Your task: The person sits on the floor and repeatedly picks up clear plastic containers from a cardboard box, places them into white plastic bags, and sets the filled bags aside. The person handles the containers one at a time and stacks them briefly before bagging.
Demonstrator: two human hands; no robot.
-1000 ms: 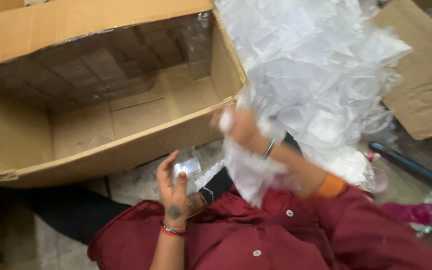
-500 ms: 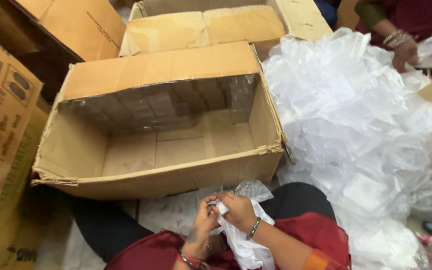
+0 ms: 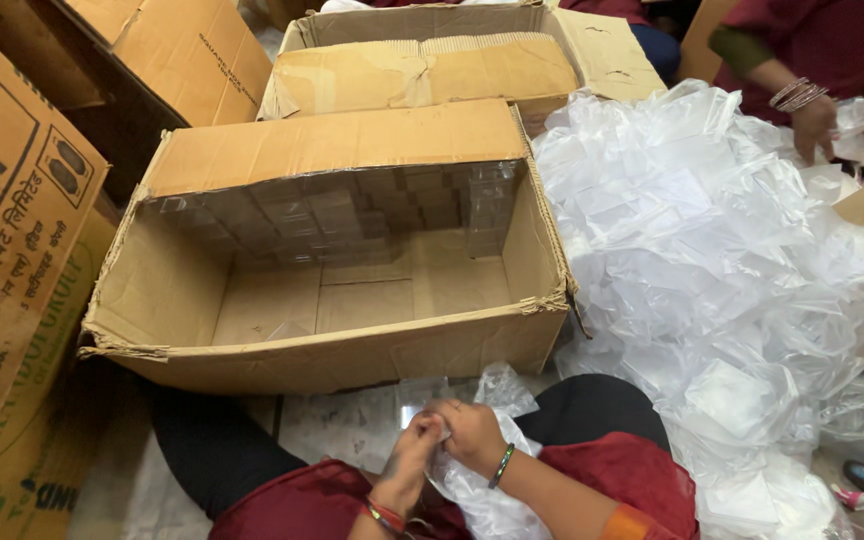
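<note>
Head view: my left hand [image 3: 414, 452] and right hand [image 3: 469, 432] met over my lap, fingers pinched together on a clear plastic bag [image 3: 482, 480] with a small clear packet at its mouth. I judged the film light, limp, slippery and easily torn, best gripped at the open edge. Ahead stood the open cardboard carton [image 3: 337, 255], clear packets [image 3: 352, 212] stacked along its back wall; the heap of empty bags [image 3: 712, 270] lay to the right.
</note>
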